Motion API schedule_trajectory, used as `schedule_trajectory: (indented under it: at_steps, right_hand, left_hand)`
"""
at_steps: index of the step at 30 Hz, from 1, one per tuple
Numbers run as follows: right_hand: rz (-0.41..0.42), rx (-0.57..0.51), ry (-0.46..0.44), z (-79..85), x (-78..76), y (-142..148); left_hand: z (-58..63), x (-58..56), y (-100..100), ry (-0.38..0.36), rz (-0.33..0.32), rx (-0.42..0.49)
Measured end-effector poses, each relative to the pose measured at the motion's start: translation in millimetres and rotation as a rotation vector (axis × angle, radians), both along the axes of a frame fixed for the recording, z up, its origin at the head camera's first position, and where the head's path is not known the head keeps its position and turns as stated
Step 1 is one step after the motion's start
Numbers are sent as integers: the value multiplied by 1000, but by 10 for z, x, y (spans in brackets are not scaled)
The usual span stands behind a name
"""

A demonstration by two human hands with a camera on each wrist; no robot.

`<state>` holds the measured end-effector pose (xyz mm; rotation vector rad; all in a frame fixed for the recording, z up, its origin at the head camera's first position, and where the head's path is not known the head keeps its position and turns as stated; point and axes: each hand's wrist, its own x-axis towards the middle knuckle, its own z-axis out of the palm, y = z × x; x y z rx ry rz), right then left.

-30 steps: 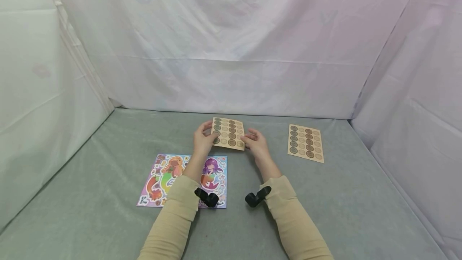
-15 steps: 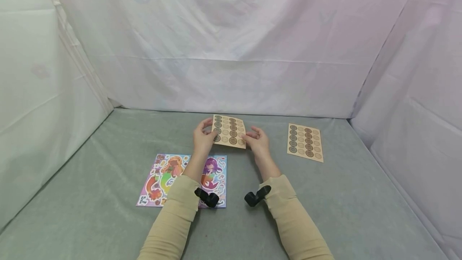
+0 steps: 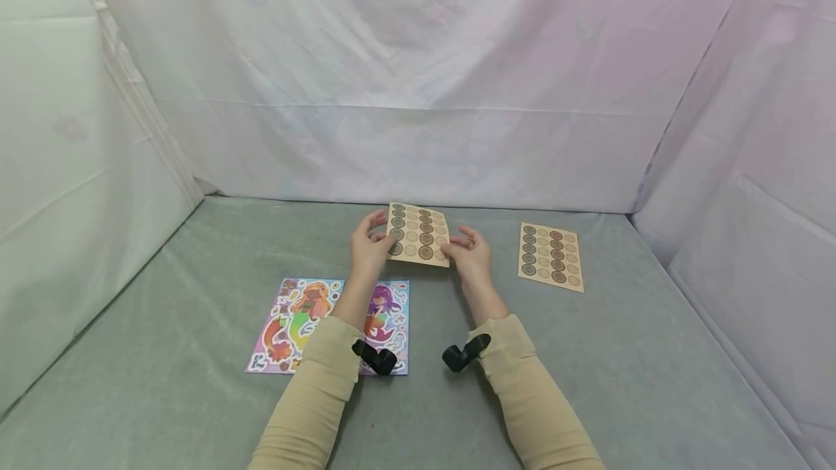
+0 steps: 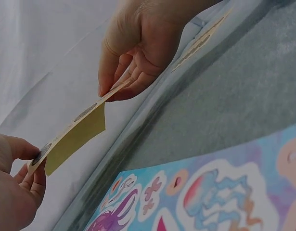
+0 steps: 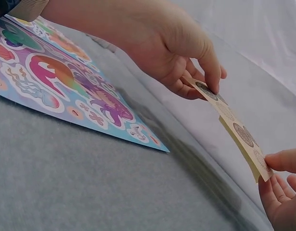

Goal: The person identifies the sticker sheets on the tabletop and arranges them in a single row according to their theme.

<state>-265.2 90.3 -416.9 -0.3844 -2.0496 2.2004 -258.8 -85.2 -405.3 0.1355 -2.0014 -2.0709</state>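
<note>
A tan sticker sheet (image 3: 418, 235) with columns of round printed stickers is held up above the table, tilted. My left hand (image 3: 369, 249) pinches its left edge, thumb on the printed face and fingers behind. At the opposite edge my right hand (image 3: 472, 258) pinches the sheet in the same way. In the left wrist view the sheet (image 4: 80, 126) appears nearly edge-on, with its plain yellowish back facing down. Both hands also show in the right wrist view, gripping the sheet (image 5: 234, 127) at its two ends.
Colourful mermaid sticker sheets (image 3: 385, 325) lie on the grey cloth under my left forearm. A second tan sheet of round stickers (image 3: 551, 257) lies flat to the right. A white curtain (image 3: 418, 143) stands behind the table, with others at both sides.
The held sticker sheet has risen slightly and shifted a little to the right, with both hands moving along with it. The sheets on the table stay in place.
</note>
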Motion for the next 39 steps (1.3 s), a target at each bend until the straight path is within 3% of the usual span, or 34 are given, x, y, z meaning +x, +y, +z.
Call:
schedule_trajectory:
  at_steps: [15, 23, 30, 39]
  right_hand:
    - [16, 18, 13, 143, 47, 22]
    - [25, 19, 20, 195, 62, 41]
    - [49, 30, 28, 235, 68, 78]
    - [89, 16, 34, 329, 101, 135]
  left_hand:
    - [116, 30, 0, -34, -20, 94]
    - [202, 69, -10, -61, -41, 102]
    - [174, 43, -5, -48, -32, 86]
    - [260, 100, 7, -37, -52, 77]
